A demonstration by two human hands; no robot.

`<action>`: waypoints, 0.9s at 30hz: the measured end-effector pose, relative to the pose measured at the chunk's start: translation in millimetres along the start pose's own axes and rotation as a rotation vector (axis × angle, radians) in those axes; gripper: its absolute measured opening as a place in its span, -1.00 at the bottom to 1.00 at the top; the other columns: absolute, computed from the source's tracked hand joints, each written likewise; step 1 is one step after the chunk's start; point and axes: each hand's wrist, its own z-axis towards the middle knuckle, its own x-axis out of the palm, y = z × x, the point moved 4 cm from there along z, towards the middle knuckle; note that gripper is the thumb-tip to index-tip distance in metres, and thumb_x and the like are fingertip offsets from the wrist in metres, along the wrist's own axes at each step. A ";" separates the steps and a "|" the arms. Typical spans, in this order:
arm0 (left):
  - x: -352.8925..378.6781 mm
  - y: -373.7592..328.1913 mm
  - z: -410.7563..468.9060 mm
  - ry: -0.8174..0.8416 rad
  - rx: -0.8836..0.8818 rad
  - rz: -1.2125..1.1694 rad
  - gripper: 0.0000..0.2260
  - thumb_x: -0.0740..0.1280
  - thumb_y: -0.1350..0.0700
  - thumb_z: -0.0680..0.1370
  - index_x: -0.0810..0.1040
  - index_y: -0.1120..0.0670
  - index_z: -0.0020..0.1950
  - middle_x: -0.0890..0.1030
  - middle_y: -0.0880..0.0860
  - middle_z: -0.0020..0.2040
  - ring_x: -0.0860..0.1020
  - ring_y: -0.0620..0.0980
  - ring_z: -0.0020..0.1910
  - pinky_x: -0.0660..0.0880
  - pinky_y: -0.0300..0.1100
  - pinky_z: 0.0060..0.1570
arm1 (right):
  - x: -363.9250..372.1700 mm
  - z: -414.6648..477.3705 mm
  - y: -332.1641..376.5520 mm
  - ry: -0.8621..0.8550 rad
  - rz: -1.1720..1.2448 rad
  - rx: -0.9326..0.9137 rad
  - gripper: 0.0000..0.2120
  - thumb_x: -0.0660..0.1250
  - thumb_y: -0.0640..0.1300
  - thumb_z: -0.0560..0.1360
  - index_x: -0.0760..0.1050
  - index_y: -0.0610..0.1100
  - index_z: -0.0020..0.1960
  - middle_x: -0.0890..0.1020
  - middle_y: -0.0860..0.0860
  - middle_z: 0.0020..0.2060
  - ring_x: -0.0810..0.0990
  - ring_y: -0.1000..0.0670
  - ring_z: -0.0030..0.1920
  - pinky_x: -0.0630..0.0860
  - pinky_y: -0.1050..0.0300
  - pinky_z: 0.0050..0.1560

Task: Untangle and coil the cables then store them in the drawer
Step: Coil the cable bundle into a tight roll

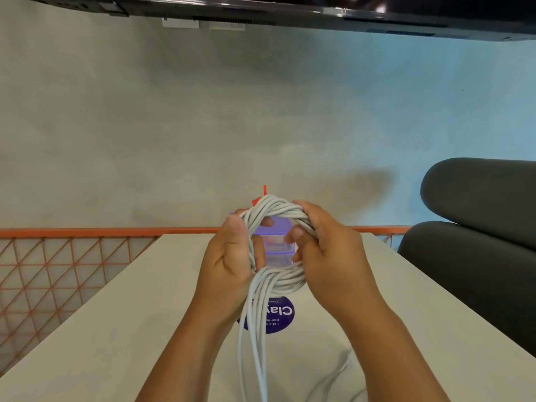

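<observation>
Coil (pixel 278 210) gripped by my left hand (pixel 232 256) and right hand (pixel 327 250), both curled round it, so it cannot spring apart.

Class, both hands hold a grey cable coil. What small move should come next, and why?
Probably wind the next loop onto the coil: the left hand and right hand grip it above the table, yet several strands hang loose below.
</observation>
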 end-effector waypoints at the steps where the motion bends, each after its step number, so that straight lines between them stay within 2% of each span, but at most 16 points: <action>1: 0.3 -1.7 -0.4 0.017 -0.012 0.002 -0.56 0.03 -0.23 0.54 0.57 0.02 -0.15 0.64 -0.12 -0.35 0.61 -0.20 -0.33 0.48 -0.41 -0.31 | -1.8 0.5 0.1 0.033 0.069 0.012 -0.76 0.19 -0.26 0.56 0.50 0.07 0.00 0.61 0.11 -0.31 0.54 0.15 -0.34 0.46 0.34 -0.27; 2: 0.7 -3.6 -0.5 0.039 -0.001 0.022 -0.60 0.05 -0.16 0.58 0.57 0.02 -0.19 0.62 -0.11 -0.38 0.58 -0.20 -0.37 0.46 -0.41 -0.33 | -3.6 -0.1 -2.0 0.077 0.164 0.049 -0.75 0.18 -0.29 0.55 0.48 0.03 -0.13 0.57 0.10 -0.41 0.51 0.17 -0.42 0.44 0.37 -0.35; 4: 1.7 -8.0 -0.7 0.068 0.041 0.045 -0.67 0.10 -0.09 0.55 0.57 0.01 -0.22 0.57 -0.10 -0.43 0.52 -0.19 -0.42 0.44 -0.37 -0.36 | -4.2 -2.9 -7.6 0.229 0.454 0.143 -0.74 0.19 -0.33 0.54 0.49 -0.05 -0.21 0.53 0.06 -0.52 0.48 0.15 -0.50 0.45 0.32 -0.39; 6: 6.6 -11.6 -1.6 0.108 0.039 -0.014 -0.64 0.16 -0.18 0.51 0.57 0.04 -0.24 0.46 0.00 -0.50 0.44 0.00 -0.48 0.42 -0.21 -0.41 | -3.3 -6.2 -8.1 0.381 0.820 0.225 -0.80 0.28 -0.34 0.47 0.56 -0.10 -0.24 0.51 0.02 -0.55 0.47 0.10 -0.53 0.52 0.21 -0.34; 7: 9.6 -11.5 -1.9 0.121 0.031 -0.049 -0.60 0.19 -0.24 0.46 0.55 0.08 -0.25 0.40 0.12 -0.52 0.38 0.12 -0.50 0.40 -0.14 -0.43 | -3.4 -6.6 -7.3 0.401 0.982 0.261 -0.84 0.36 -0.35 0.39 0.60 -0.12 -0.26 0.49 -0.01 -0.56 0.45 0.09 -0.55 0.56 0.19 -0.32; 8: 11.5 -10.3 -2.2 0.110 0.024 -0.069 -0.56 0.20 -0.27 0.43 0.51 0.12 -0.24 0.36 0.21 -0.51 0.35 0.15 -0.52 0.39 -0.11 -0.45 | -2.8 -5.8 -7.0 0.382 1.100 0.292 -0.88 0.41 -0.34 0.32 0.61 -0.14 -0.26 0.48 -0.02 -0.57 0.43 0.10 -0.57 0.57 0.21 -0.32; 10: 12.3 -6.6 -1.9 0.042 0.018 -0.071 -0.63 0.18 -0.23 0.45 0.48 0.05 -0.29 0.35 0.11 -0.54 0.34 0.01 -0.55 0.35 -0.25 -0.48 | 0.1 -2.7 -7.7 0.282 1.218 0.357 -0.90 0.38 -0.34 0.32 0.59 -0.20 -0.19 0.49 -0.03 -0.52 0.39 0.11 -0.58 0.54 0.26 -0.31; 12: 9.5 -2.3 -1.7 -0.029 0.048 -0.011 -0.69 0.16 -0.18 0.48 0.47 -0.03 -0.32 0.39 -0.07 -0.52 0.34 -0.15 -0.54 0.34 -0.34 -0.46 | 5.3 -0.3 -12.1 0.159 1.099 0.435 -0.90 0.31 -0.32 0.40 0.56 -0.19 -0.14 0.54 -0.02 -0.45 0.43 0.12 -0.51 0.47 0.26 -0.29; 14: 6.6 0.5 -2.3 -0.091 0.097 0.042 -0.73 0.14 -0.20 0.48 0.47 -0.13 -0.32 0.43 -0.11 -0.50 0.37 -0.19 -0.50 0.36 -0.35 -0.42 | 5.6 0.1 -18.9 0.028 0.615 0.436 -0.95 0.31 -0.19 0.49 0.55 -0.12 -0.14 0.57 0.03 -0.38 0.47 0.12 -0.41 0.41 0.30 -0.32; 16: 5.7 -1.1 -3.9 -0.128 0.167 0.079 -0.76 0.13 -0.22 0.48 0.46 -0.16 -0.28 0.48 -0.14 -0.48 0.42 -0.20 -0.49 0.38 -0.37 -0.41 | 2.4 -1.5 -19.2 -0.032 0.032 0.357 -0.77 0.29 0.09 0.49 0.49 -0.07 -0.13 0.54 0.05 -0.33 0.49 0.08 -0.33 0.34 0.24 -0.37; 18: 7.4 -6.1 -5.5 -0.121 0.249 0.152 -0.74 0.13 -0.31 0.49 0.44 -0.19 -0.23 0.49 -0.16 -0.46 0.43 -0.21 -0.50 0.38 -0.40 -0.44 | 3.1 -3.5 -14.6 0.016 -0.284 0.303 -0.61 0.17 0.27 0.47 0.42 -0.07 -0.15 0.50 0.02 -0.31 0.47 -0.01 -0.28 0.29 0.17 -0.38; 19: 8.3 -8.8 -6.3 -0.103 0.280 0.188 -0.74 0.10 -0.35 0.47 0.44 -0.24 -0.21 0.49 -0.17 -0.46 0.42 -0.21 -0.51 0.37 -0.40 -0.46 | 3.5 -4.2 -12.7 0.053 -0.312 0.304 -0.58 0.14 0.29 0.47 0.41 -0.07 -0.16 0.50 0.02 -0.31 0.46 -0.02 -0.28 0.28 0.17 -0.39; 21: 8.8 -11.2 -7.6 -0.075 0.318 0.242 -0.75 0.07 -0.38 0.47 0.43 -0.30 -0.20 0.47 -0.17 -0.46 0.40 -0.20 -0.51 0.34 -0.42 -0.48 | 3.7 -2.9 -12.6 0.089 -0.198 0.315 -0.64 0.20 0.21 0.49 0.39 -0.08 -0.24 0.49 0.02 -0.37 0.44 0.00 -0.34 0.26 0.18 -0.42; 24: 11.9 -13.4 -8.5 -0.066 0.337 0.216 -0.66 0.07 -0.36 0.47 0.44 -0.17 -0.25 0.45 -0.14 -0.46 0.39 -0.20 -0.51 0.32 -0.43 -0.49 | 4.3 0.2 -18.2 0.058 0.072 0.353 -0.67 0.24 -0.09 0.51 0.27 -0.10 -0.39 0.33 0.07 -0.56 0.28 0.02 -0.51 0.23 0.17 -0.41; 27: 14.1 -12.4 -9.8 -0.072 0.345 0.148 -0.64 0.08 -0.31 0.49 0.40 -0.08 -0.28 0.44 -0.15 -0.47 0.39 -0.23 -0.51 0.31 -0.50 -0.45 | 4.0 1.7 -18.2 0.037 0.312 0.347 -0.74 0.23 -0.18 0.50 0.35 -0.10 -0.36 0.34 0.08 -0.58 0.28 0.00 -0.50 0.26 0.10 -0.39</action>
